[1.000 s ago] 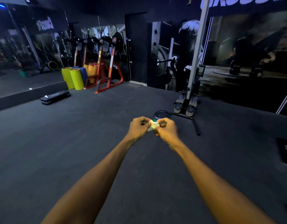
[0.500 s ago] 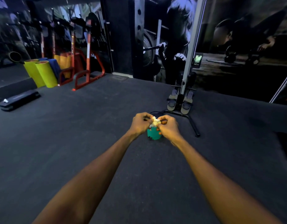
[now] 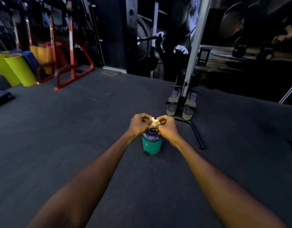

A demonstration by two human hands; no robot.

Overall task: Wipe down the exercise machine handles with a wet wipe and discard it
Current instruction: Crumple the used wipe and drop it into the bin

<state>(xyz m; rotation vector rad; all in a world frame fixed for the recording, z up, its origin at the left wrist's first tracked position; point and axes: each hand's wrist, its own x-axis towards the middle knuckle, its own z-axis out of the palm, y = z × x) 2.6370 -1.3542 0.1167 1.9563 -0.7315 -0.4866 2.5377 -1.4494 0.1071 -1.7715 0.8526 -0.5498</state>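
Note:
A crumpled whitish wet wipe is pinched between my left hand and my right hand, both stretched out in front of me. Directly below the hands a small teal bin with a dark shiny lid stands on the floor, its top partly hidden by my fingers. The exercise machine, a rower stood upright with grey footplates, a silver rail and a small monitor, rises just behind and to the right of the bin. Its handles are not visible.
The machine's black floor stand runs along the dark rubber floor right of the bin. A red rack, green and orange rolled mats and a dark step stand at the back left. A mural wall closes off the back.
I have come closer to the bin and the rower; the bin now sits right under my hands. Both hands still hold the wipe together, a little lower than before.

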